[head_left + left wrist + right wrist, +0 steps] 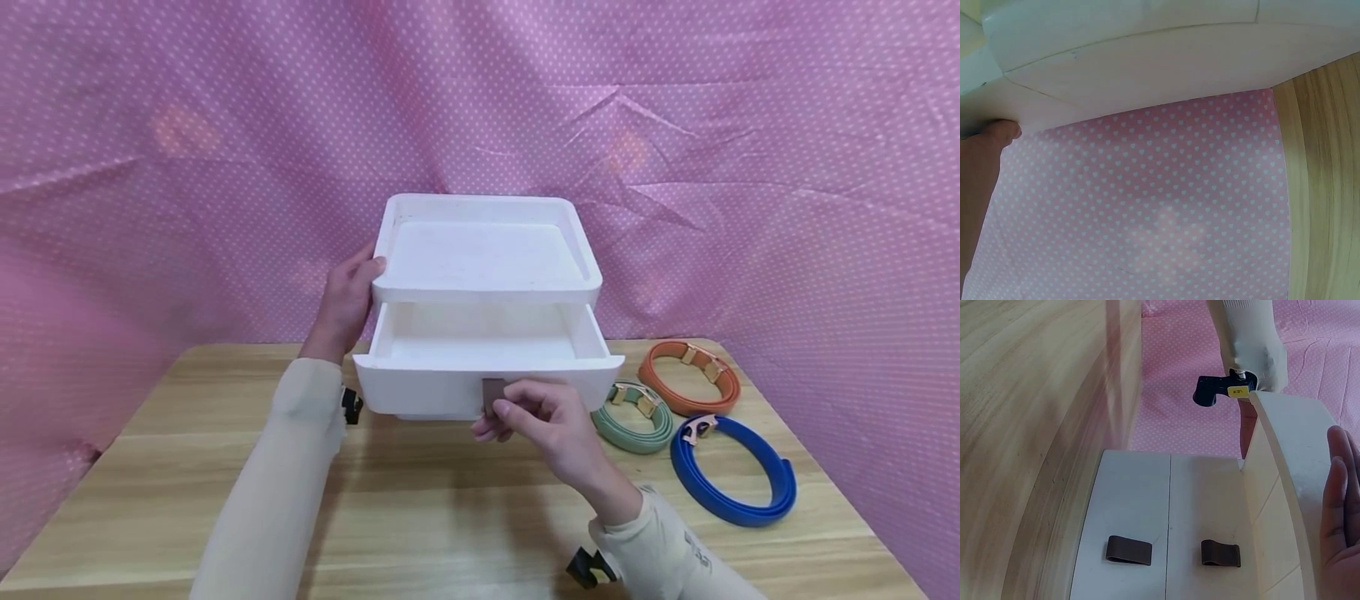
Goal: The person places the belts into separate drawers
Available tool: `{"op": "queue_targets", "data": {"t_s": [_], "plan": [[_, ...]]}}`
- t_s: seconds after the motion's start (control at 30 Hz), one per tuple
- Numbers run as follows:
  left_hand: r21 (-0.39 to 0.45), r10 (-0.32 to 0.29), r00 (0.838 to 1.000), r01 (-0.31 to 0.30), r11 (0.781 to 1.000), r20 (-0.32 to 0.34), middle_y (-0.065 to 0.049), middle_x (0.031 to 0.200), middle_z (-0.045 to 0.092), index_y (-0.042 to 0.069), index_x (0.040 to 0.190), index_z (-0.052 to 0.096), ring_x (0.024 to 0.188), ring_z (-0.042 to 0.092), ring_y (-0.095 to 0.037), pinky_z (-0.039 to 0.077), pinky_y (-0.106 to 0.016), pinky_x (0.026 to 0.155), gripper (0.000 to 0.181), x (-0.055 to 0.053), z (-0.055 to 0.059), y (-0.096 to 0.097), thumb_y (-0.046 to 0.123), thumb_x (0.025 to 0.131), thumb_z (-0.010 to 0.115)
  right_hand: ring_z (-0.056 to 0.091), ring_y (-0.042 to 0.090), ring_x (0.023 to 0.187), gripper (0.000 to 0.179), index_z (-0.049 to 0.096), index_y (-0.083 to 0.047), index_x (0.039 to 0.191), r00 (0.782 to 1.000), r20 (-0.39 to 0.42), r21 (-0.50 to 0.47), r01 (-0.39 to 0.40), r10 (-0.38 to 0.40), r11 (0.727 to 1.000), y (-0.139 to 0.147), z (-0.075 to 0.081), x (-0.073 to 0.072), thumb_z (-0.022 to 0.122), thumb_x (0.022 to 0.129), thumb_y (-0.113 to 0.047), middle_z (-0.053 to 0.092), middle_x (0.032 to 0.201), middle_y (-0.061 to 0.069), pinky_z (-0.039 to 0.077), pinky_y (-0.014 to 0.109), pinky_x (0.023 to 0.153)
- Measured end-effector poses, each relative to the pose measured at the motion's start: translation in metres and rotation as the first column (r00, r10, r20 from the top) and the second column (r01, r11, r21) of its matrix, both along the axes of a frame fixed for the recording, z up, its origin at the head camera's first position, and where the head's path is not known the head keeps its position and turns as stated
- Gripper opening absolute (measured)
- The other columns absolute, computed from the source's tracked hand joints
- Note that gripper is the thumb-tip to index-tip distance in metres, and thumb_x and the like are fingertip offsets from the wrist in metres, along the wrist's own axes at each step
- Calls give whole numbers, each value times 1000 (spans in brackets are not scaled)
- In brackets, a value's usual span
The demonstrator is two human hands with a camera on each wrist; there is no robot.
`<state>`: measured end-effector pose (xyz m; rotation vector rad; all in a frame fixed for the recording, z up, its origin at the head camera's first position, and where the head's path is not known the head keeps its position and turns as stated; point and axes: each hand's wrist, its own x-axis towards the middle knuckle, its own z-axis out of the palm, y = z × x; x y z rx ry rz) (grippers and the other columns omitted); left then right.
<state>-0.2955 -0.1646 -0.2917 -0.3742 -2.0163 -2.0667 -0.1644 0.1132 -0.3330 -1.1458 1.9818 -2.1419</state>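
A white drawer cabinet point(487, 254) with a tray-like top stands on the table. Its top drawer point(420, 387) is pulled out, and bare white floor shows inside. My left hand point(347, 296) rests against the cabinet's left side, thumb at the upper rim; the left wrist view shows a fingertip point(1007, 130) on the white side wall. At the drawer front, my right hand point(551, 421) pinches the brown pull tab point(491, 396) between thumb and fingers. Two lower drawers are closed, each with a brown tab point(1129, 550), in the right wrist view.
To the right on the wooden table point(187, 500) lie three coiled belts: a green belt point(637, 442), an orange-brown belt point(660, 392) and a blue belt point(720, 500). Pink dotted cloth point(300, 125) hangs behind and beside the table.
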Motion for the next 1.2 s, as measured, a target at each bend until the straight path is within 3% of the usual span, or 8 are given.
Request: {"op": "queue_targets", "data": {"t_s": [0.13, 0.57, 1.2], "plan": [[-21, 3, 1000, -3, 1000, -5, -11, 153, 39, 8, 151, 36, 137, 40, -27, 38, -36, 109, 53, 0, 0, 1, 26, 102, 46, 71, 36, 76, 16, 64, 11, 92, 1000, -6, 4, -12, 12, 1000, 1, 0, 0, 53, 98, 0, 72, 87, 22, 60, 43, 64], [38, -16, 1000, 17, 999, -22, -10, 154, 37, 2, 148, 38, 138, 39, -26, 38, -32, 109, 52, -6, 2, 5, 20, 100, 48, 71, 35, 77, 17, 65, 10, 92, 1000, -27, 15, 16, -15, 1000, 2, 2, 0, 52, 98, 0, 72, 87, 21, 60, 43, 65], [-32, 7, 1000, -7, 999, 16, -6, 155, 37, 11, 151, 36, 138, 39, -25, 39, -35, 109, 53, -3, 1, -1, 28, 102, 46, 71, 35, 76, 16, 65, 9, 91, 1000, 1, 5, 4, -4, 1000, 0, 2, 0, 54, 97, 0, 72, 86, 20, 60, 45, 65]]}}
